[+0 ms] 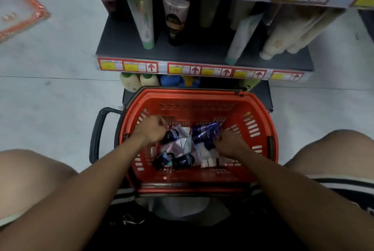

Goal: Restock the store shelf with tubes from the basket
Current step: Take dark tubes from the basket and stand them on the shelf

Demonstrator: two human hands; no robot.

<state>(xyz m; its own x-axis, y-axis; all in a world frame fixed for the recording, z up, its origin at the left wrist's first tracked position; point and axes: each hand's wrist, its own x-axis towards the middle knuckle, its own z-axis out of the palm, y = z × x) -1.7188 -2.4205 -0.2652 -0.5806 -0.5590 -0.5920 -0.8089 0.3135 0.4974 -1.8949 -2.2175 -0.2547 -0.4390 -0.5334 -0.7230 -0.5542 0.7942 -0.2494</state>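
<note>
Lying in a loose heap on the floor of the red basket (pixel 261 121): dark blue tubes and pale white and pink tubes, mixed and overlapping. Resting near the front wall, 2 dark blue tubes (pixel 174 159) side by side, caps toward the left. Lying tilted at the right centre of the heap, a shiny blue tube (pixel 206 130), its lower end under the right hand (pixel 230 143).

Reaching into the basket from the left, the left hand (pixel 152 129), fingers curled downward onto a dark tube with a round label (pixel 172 134) beside a white tube (pixel 183 130). Touching it at least; full grip not confirmable owing to blur. Reaching in from the right, the right hand, fingers bent around the lower end of the shiny blue tube and appearing to be gripping it; fingertips hidden among the tubes.

Standing on the floor against the shelf unit, the basket, its black handle (pixel 97 133) hanging at the left side. Flanking the basket, 2 bare knees.

Standing directly beyond the basket, the dark middle shelf (pixel 125 42) carrying upright tubes: a white tube with a green cap (pixel 144 22), a tube with a dark lower half (pixel 175 22), a leaning pale green tube (pixel 240 38) and cream tubes (pixel 283 38) at the right. Running along the shelf edge, red and yellow price labels (pixel 194 69). Showing below, bottles (pixel 139 82) on the lowest shelf.
</note>
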